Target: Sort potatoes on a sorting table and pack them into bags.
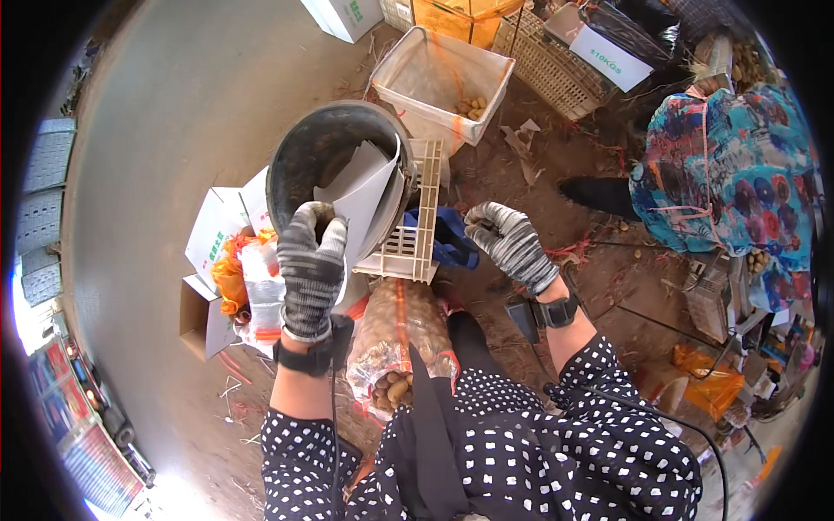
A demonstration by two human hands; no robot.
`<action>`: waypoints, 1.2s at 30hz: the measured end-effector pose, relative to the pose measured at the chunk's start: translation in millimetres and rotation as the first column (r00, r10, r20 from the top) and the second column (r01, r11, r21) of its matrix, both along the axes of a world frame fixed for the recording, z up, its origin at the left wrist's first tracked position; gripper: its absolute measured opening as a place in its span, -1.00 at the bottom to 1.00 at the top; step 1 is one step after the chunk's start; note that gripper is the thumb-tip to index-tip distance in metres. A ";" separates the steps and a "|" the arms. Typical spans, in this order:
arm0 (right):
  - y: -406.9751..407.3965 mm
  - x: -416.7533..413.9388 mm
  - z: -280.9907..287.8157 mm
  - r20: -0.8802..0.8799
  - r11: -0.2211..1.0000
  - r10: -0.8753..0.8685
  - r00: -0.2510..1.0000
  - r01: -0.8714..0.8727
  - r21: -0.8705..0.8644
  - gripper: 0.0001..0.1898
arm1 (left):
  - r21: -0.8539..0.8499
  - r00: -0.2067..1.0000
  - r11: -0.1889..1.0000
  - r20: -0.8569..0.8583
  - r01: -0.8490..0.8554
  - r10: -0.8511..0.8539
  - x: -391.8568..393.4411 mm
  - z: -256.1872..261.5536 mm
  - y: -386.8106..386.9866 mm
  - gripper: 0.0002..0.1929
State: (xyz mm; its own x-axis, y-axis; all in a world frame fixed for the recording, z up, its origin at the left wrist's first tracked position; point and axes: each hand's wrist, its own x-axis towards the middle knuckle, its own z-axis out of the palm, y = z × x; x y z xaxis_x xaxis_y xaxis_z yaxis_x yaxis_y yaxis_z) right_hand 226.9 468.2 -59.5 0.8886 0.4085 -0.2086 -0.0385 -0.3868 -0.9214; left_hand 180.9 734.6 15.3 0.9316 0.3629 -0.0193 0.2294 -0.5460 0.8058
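My left hand (pixel 311 264), in a grey striped knit glove, is at the near rim of a black bucket (pixel 296 140), its thumb and fingers curled against a white cardboard sheet (pixel 368 205) that stands in the bucket; the exact grip is unclear. My right hand (pixel 505 238), gloved alike, hovers right of a cream plastic crate (pixel 427 211) with its fingers curled; whether it holds anything small cannot be told. The bucket rests against the crate. Below them lies a mesh sack of potatoes (pixel 397 319), its near end showing potatoes (pixel 394 389).
A lined crate (pixel 449 84) with a few potatoes stands beyond the bucket. White cartons (pixel 215 241) and orange bags (pixel 229 277) are at left. Another person (pixel 723 176) in patterned clothing is at right. A cable (pixel 684 423) runs by my right arm.
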 end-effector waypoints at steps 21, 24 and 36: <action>43.7 -108.1 135.5 0.101 0.921 0.111 0.989 -0.141 0.363 -0.68 | -0.882 0.979 0.442 0.095 0.167 -0.180 -97.3 81.0 -46.3 -0.92; 34.3 -117.7 136.0 0.082 0.878 0.080 0.993 -0.109 0.466 -0.72 | -0.930 0.975 0.323 0.118 0.175 -0.188 -106.4 78.1 -54.6 -0.92; -11.4 -122.6 161.8 0.272 0.970 0.195 0.942 -0.226 0.087 -0.88 | -0.351 0.957 0.914 0.270 0.205 -0.111 -143.3 68.4 -64.6 -0.75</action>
State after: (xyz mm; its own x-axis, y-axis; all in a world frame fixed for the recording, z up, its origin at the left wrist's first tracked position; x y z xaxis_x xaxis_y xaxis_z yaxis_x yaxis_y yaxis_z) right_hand 104.4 456.8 102.4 0.7965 0.5997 0.0773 0.2787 -0.2507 -0.9271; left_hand 37.6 670.0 83.7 0.9695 0.2208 0.1067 -0.0598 -0.2093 0.9760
